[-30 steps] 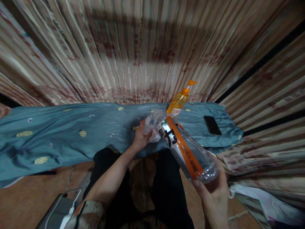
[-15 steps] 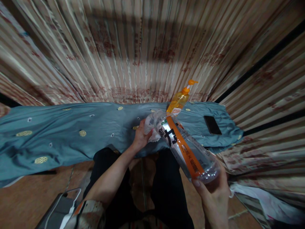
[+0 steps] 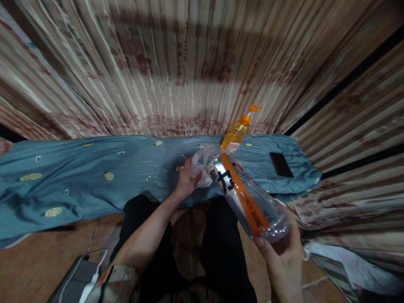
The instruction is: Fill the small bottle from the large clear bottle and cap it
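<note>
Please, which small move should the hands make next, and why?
Perhaps the left hand should slide the crumpled whitish material slightly along the clear bottle, because it holds that material at one end, while the right hand supports the other end.

Striped curtains [image 3: 189, 63] with reddish prints, black poles [image 3: 347, 81], teal cloth [image 3: 82, 168], brown tiled floor [image 3: 34, 263], dim light
</note>
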Demonstrator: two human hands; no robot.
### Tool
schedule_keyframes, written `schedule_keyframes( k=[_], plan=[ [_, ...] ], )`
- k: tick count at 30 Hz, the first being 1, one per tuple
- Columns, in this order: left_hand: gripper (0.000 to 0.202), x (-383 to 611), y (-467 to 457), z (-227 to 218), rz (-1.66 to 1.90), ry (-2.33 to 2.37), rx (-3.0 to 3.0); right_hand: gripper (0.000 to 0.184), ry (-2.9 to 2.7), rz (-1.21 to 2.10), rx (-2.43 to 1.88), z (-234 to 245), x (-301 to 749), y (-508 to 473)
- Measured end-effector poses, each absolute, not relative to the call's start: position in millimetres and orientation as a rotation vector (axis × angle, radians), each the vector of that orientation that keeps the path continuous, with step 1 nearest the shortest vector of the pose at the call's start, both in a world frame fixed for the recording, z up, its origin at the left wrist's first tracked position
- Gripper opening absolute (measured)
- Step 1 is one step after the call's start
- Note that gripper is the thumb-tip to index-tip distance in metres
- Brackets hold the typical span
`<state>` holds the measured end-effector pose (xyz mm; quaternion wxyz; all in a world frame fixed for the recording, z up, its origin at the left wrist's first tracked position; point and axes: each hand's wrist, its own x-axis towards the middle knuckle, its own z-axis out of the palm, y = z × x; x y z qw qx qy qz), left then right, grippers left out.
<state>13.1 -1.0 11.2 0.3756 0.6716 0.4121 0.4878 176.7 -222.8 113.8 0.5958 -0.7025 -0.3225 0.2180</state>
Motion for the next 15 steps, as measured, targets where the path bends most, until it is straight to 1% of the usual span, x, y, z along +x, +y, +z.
schedule_keyframes(
  k=[6,15],
  plan=[
    [0.053,13.8,-0.6,9.9,1.245,1.081,1.736,0.094,-0.772,0.509,-1.634,107.8,182.3,-225.1],
    [0.055,14.0,-0.5,10.9,1.222,1.11,1.698,0.096,-0.753,0.523,-1.64,110.7,178.8,-224.7]
  ],
)
